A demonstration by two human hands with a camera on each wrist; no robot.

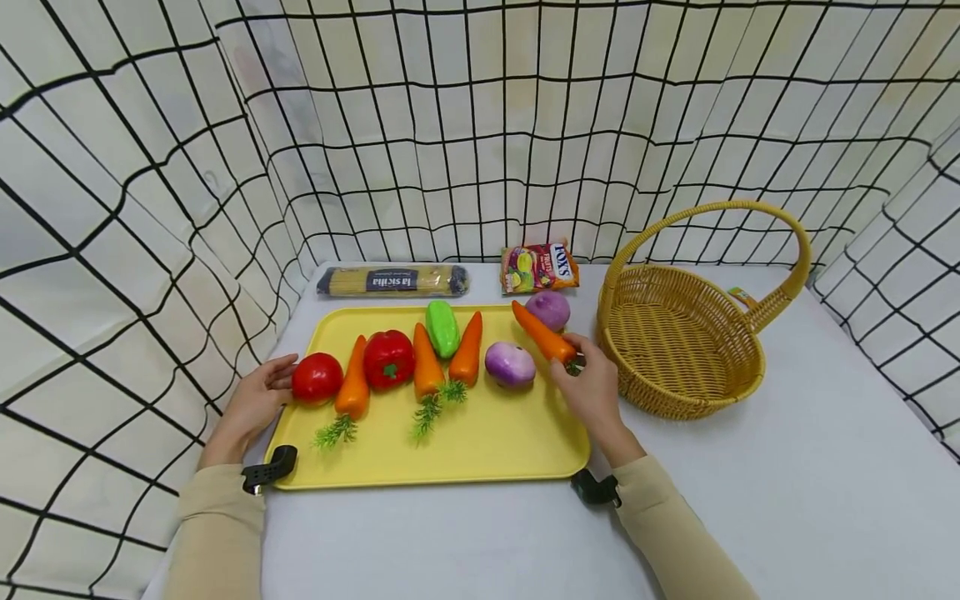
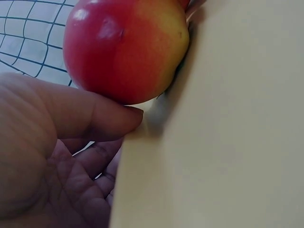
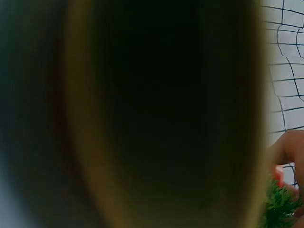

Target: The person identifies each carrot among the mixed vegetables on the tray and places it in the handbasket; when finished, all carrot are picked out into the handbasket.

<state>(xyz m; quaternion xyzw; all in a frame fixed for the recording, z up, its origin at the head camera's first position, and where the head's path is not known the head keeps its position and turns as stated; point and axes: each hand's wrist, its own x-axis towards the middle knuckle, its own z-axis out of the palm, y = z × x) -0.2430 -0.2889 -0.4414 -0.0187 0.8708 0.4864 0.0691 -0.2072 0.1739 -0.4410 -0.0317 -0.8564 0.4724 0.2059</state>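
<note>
In the head view we see a netted white wall round the desk. On a yellow tray lie three upright-looking carrots, a red pepper, a green vegetable and two purple onions, with a pasta packet and a sweets bag beyond. A wicker basket stands close beside the right hand, which pinches an orange carrot by its leafy end, its tip pointing away near the farther onion. A tomato lies at the fingers of the left hand. Both arms reach forward.

In the left wrist view we find the tomato just above the straight thumb, whose tip is at the tray's rim; the other fingers are loosely bent.

In the right wrist view a blurred dark shape blocks most of our sight; green leaves show by the fingers, the grip partly hidden.
</note>
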